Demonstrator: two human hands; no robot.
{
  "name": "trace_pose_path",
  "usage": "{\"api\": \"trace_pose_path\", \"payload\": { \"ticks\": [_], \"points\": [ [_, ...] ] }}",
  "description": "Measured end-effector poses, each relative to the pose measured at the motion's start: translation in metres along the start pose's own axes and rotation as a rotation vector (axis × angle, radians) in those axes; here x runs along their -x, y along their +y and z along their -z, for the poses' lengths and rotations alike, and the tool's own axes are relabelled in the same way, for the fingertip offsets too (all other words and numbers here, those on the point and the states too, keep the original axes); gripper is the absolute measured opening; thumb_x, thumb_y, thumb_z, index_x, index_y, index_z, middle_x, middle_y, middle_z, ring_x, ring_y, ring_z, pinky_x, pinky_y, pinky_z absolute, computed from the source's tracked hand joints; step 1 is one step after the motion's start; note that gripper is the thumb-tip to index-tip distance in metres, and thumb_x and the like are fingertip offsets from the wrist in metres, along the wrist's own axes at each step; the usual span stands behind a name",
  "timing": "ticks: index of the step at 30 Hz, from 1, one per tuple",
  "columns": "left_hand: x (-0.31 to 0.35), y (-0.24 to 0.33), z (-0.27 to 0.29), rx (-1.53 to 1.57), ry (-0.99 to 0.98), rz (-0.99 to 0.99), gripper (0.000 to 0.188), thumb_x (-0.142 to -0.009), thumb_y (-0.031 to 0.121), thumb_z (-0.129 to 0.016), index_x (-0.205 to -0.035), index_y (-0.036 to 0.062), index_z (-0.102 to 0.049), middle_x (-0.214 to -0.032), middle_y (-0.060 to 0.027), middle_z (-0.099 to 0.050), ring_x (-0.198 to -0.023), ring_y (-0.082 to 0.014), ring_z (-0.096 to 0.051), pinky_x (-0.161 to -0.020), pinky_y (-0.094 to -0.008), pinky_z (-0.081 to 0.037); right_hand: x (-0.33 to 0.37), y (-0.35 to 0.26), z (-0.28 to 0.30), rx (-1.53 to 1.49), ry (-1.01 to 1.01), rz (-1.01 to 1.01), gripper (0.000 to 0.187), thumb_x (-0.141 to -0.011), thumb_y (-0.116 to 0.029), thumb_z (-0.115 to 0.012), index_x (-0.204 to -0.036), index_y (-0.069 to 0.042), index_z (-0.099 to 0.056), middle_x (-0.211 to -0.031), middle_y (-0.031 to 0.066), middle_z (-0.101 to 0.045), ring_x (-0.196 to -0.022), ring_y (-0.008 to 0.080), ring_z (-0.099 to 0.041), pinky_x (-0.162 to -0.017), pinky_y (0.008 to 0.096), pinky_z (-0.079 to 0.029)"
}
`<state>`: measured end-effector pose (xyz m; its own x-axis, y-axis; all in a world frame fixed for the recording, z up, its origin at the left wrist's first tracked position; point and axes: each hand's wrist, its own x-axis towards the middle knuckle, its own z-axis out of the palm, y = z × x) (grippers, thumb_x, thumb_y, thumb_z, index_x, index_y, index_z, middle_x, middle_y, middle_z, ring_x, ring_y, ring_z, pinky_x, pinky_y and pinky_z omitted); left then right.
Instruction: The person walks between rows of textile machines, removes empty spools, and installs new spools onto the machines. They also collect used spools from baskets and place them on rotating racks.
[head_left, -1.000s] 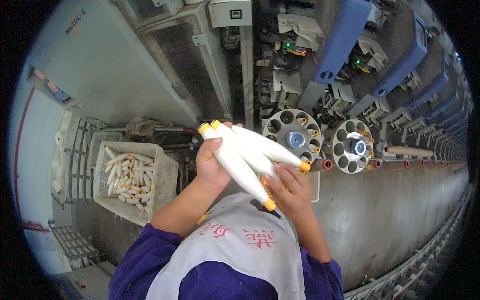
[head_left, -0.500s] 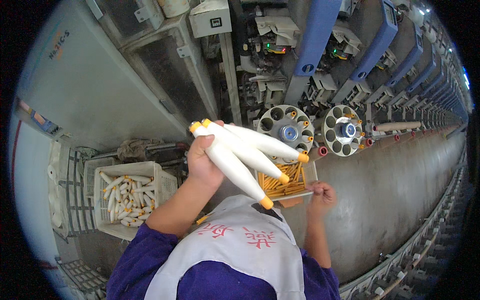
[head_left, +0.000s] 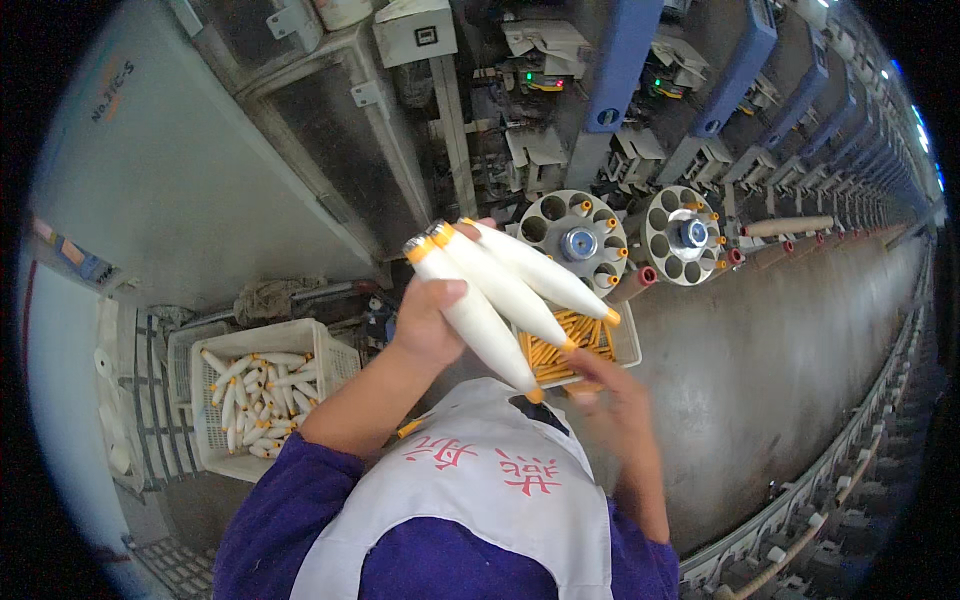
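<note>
The right hand (head_left: 612, 395), which half a second ago was off by the near right corner of the white tray (head_left: 630, 350), is now back at the yellow tip of the middle of three white bobbins (head_left: 500, 295). That puts both hands at the same bundle, though motion blur leaves it unclear whether the fingertips touch that tip; the fingers look loosely bent, and I cannot tell whether they pinch anything. The left hand (head_left: 430, 318) stays wrapped around the bobbins' upper ends, thumb across the nearest one, so the count in its grasp is unchanged. The bobbins slant down to the right, their tips spread over the tray's left part and near left corner, with yellow tubes (head_left: 592, 335) lying in the tray beneath.
</note>
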<state>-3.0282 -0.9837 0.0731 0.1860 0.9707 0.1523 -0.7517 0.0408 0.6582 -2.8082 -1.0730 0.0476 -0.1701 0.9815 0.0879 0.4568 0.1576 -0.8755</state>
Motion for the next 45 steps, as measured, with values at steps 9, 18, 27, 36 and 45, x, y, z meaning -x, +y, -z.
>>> {"api": "trace_pose_path", "payload": {
  "ticks": [9,18,27,36,45],
  "points": [
    [0.004,0.012,-0.001,-0.024,0.004,-0.136,0.056,-0.065,0.027,-0.062,-0.114,0.0055,-0.047,-0.126,-0.0184,-0.044,-0.121,-0.036,-0.041,-0.104,-0.049,-0.031,0.016,0.065,-0.043,-0.604,-0.355,-0.215,0.025,-0.092,-0.024,-0.052,-0.105,-0.003,-0.059,-0.083,0.0014,-0.06,-0.075,0.0121,-0.056,-0.068,0.0273,-0.046],
    [0.004,0.066,0.013,-0.154,-0.055,-0.333,0.056,-0.064,0.028,-0.061,-0.112,0.0048,-0.047,-0.13,-0.0225,-0.039,-0.125,-0.0433,-0.034,-0.105,-0.0541,-0.027,0.123,0.237,0.056,0.87,-0.498,-0.748,0.037,-0.083,-0.027,-0.06,-0.109,-0.001,-0.055,-0.105,0.0158,-0.062,-0.098,0.0371,-0.056,-0.086,0.0422,-0.044],
    [-0.004,0.03,-0.057,-0.041,-0.356,-0.158,0.057,-0.06,0.029,-0.067,-0.108,0.0064,-0.048,-0.132,-0.0214,-0.036,-0.127,-0.0428,-0.033,-0.104,-0.0549,-0.03,-0.035,0.1,-0.004,-0.817,0.018,0.003,0.088,-0.079,-0.058,-0.052,-0.139,0.0,-0.024,-0.142,0.0154,-0.029,-0.13,0.026,-0.031,-0.106,0.0348,-0.026],
    [-0.06,0.015,-0.043,-0.054,-0.139,-0.218,0.055,-0.063,0.032,-0.061,-0.11,0.006,-0.051,-0.13,-0.0218,-0.041,-0.126,-0.0426,-0.033,-0.105,-0.0571,-0.027,0.002,0.098,0.022,-1.084,-0.513,0.197,0.033,-0.081,-0.035,-0.064,-0.091,-0.005,-0.053,-0.067,0.0008,-0.051,-0.059,0.0126,-0.049,-0.052,0.0247,-0.039],
    [-0.088,-0.115,0.01,0.05,0.104,0.335,0.057,-0.06,0.03,-0.062,-0.109,-0.0003,-0.055,-0.112,-0.0238,-0.055,-0.107,-0.037,-0.052,-0.1,-0.045,-0.038,0.068,0.216,0.112,-1.492,0.445,-0.398,0.029,-0.095,-0.038,-0.042,-0.076,-0.015,-0.043,-0.058,-0.0043,-0.032,-0.047,0.0076,-0.029,-0.044,0.0222,-0.025]
  ]
}}
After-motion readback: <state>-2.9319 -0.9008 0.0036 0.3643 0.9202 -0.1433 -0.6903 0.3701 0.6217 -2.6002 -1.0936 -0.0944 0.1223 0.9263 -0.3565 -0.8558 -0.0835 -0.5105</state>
